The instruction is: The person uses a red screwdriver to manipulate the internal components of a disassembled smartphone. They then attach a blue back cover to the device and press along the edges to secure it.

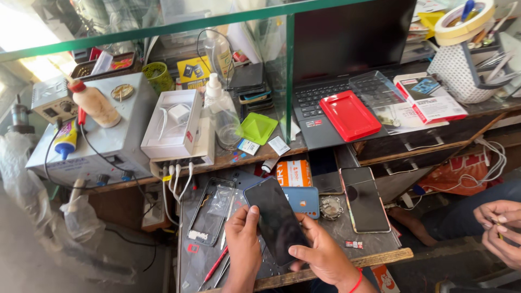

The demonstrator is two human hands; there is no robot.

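While held over the near edge of the worktable (374, 255), dark phone (275, 220) pinched between both hands. Left hand (242, 247) closed on left long edge, thumb on glass. Right hand (320, 254) clasped on lower right corner. Long axis tilted, top end leaning left and away. Both hands equally near, gripping.

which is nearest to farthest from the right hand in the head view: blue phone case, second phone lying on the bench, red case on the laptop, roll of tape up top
From the right hand:
1. Blue phone case, just above it on the bench.
2. Second phone, up and to the right.
3. Red case, on the laptop keyboard.
4. Roll of tape, far top right.
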